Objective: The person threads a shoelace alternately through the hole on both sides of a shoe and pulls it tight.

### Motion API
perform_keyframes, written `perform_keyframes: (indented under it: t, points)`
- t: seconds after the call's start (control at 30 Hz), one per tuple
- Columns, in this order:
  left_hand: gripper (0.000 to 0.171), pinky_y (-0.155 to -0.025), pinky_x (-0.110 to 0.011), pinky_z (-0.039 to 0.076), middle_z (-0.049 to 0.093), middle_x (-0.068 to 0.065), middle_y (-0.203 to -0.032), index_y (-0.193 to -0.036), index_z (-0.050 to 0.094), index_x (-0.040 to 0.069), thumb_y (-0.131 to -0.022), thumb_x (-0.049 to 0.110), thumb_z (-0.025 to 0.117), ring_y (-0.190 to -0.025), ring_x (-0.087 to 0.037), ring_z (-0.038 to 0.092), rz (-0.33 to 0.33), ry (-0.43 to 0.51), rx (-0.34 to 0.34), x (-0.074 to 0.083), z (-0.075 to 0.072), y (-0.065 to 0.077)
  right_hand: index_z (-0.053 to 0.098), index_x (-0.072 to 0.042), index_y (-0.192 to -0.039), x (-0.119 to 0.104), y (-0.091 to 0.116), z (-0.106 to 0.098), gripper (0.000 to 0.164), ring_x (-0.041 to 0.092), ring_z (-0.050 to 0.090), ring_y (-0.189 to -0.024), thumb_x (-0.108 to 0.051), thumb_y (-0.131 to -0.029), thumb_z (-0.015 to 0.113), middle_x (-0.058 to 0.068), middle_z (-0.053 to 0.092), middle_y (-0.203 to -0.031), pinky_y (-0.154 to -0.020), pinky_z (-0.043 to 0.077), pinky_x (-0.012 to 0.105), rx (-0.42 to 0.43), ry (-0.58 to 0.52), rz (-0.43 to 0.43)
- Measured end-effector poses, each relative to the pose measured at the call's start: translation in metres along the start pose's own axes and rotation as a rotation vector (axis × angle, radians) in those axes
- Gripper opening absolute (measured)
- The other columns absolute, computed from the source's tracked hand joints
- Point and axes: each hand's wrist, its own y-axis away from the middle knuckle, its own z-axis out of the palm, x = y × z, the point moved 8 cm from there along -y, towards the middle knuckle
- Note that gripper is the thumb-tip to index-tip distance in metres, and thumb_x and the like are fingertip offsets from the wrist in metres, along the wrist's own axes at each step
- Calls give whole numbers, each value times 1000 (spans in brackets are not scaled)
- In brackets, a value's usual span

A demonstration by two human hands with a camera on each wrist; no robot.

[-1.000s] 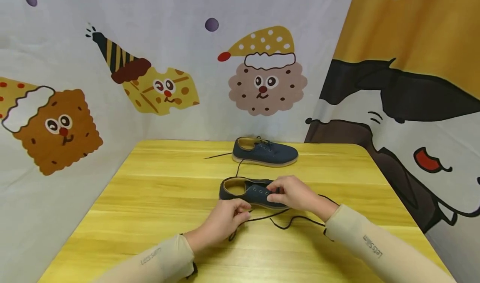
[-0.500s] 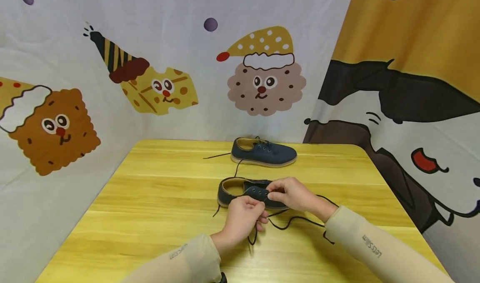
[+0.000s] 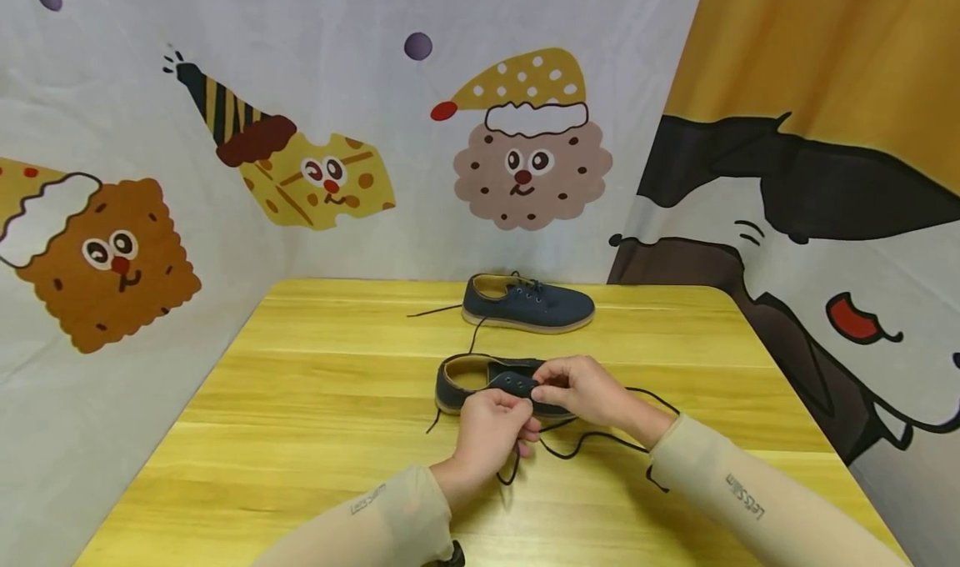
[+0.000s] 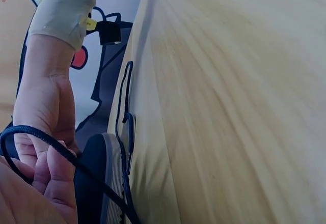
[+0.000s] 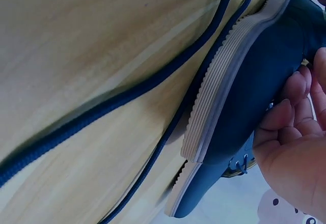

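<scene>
A navy lace-up shoe (image 3: 450,392) with a pale sole lies near the middle of the table, toe to the right. Over its eyelet flap, my right hand (image 3: 588,392) pinches the flap edge between thumb and fingers. Close in front, my left hand (image 3: 487,429) pinches the dark shoelace (image 4: 76,163), which loops out past its fingers in the left wrist view. The fingertips of both hands nearly meet at the eyelets. The lace tip is hidden by the fingers. In the right wrist view the shoe's side (image 5: 254,76) stands beside my right hand.
A matching navy shoe (image 3: 551,307), its lace threaded through the eyelets, stands at the back of the yellow wooden table (image 3: 315,367). Loose lace (image 3: 592,435) trails on the tabletop to the right, under my right forearm. A printed cartoon curtain (image 3: 337,50) hangs behind.
My left hand has moved right and up from the shoe's near side to the eyelets, bringing the lace along. My right hand has stayed at the flap.
</scene>
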Motion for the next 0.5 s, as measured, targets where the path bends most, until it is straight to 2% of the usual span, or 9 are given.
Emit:
perform_keyframes:
  t: [0.2, 0.33, 0.5]
  points:
    - [13, -52, -46, 49, 65, -19, -72, -87, 60, -3, -85, 9, 58, -67, -37, 63, -22, 20, 19, -3, 3, -3, 66, -26, -92, 1, 2, -1, 10, 9, 56, -66, -32, -84, 63, -12, 62, -80, -57, 47, 27, 31, 16, 36]
    - [19, -53, -48, 49, 65, -20, -76, -91, 59, -4, -86, 14, 60, -69, -37, 63, -37, 67, 38, -12, 6, -7, 67, -27, -95, 1, 6, -2, 12, 5, 58, -71, -30, -84, 63, -15, 62, -84, -61, 48, 25, 73, 13, 67]
    - [23, -54, -50, 48, 66, -17, -82, -93, 60, 1, -86, 23, 62, -68, -31, 64, -61, 121, 83, -28, 10, -14, 66, -24, -99, -2, 10, -3, 14, 4, 59, -76, -24, -85, 63, -14, 63, -87, -64, 49, 24, 132, -25, 23]
